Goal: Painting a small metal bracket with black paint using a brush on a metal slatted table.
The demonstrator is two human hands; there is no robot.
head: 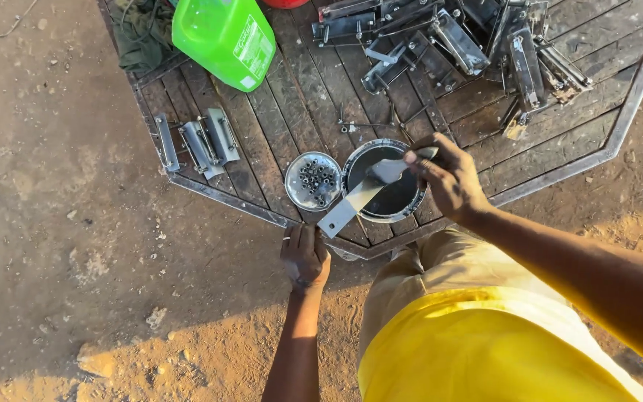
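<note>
slanting from right hand, metal strip points lower-left.

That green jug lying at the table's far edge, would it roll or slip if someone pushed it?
The green jug looks squarish, so it would likely slide, not roll. Smooth plastic may be slippery. It lies tilted near the table edge, so a push might tip it off.

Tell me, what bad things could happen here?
The flat metal strip in the right hand sticks out past the tin of dark liquid, so it might drip or tip it. The tin sits near the table edge, beside the bowl of nuts, which could get knocked.
</note>
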